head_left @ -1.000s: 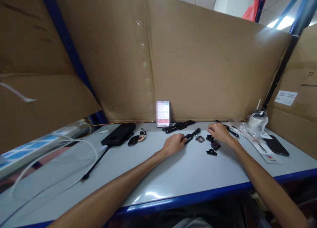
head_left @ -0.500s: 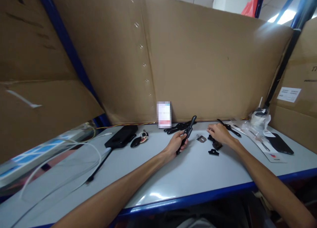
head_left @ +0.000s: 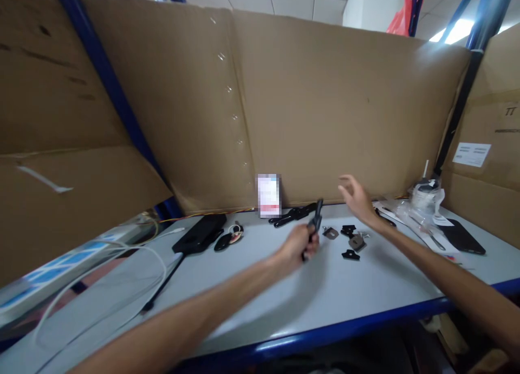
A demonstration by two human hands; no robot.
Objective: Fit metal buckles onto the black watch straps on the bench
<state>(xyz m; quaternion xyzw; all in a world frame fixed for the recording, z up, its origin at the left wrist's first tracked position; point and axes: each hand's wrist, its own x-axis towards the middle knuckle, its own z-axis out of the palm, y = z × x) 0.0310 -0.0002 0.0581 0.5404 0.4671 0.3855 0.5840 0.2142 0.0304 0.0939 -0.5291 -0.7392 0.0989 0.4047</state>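
Moved: right hand [head_left: 356, 199] lifted off small black parts [head_left: 350, 255], fingers spread, empty.
Grip: left hand [head_left: 299, 246] fisted round black strap [head_left: 316, 220], poking up past knuckles.
Room: table [head_left: 325, 301] stretch toward blue edge [head_left: 325, 337], lower centre.

left hand [head_left: 298, 248] in a fist, right hand [head_left: 354, 196] aloft, open, fingers loose

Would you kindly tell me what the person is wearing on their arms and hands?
Nothing shows: the left hand and right hand are ungloved. The left forearm and right forearm are sleeveless to the picture's edge. No watch or bracelet is visible. Blur hides any rings.
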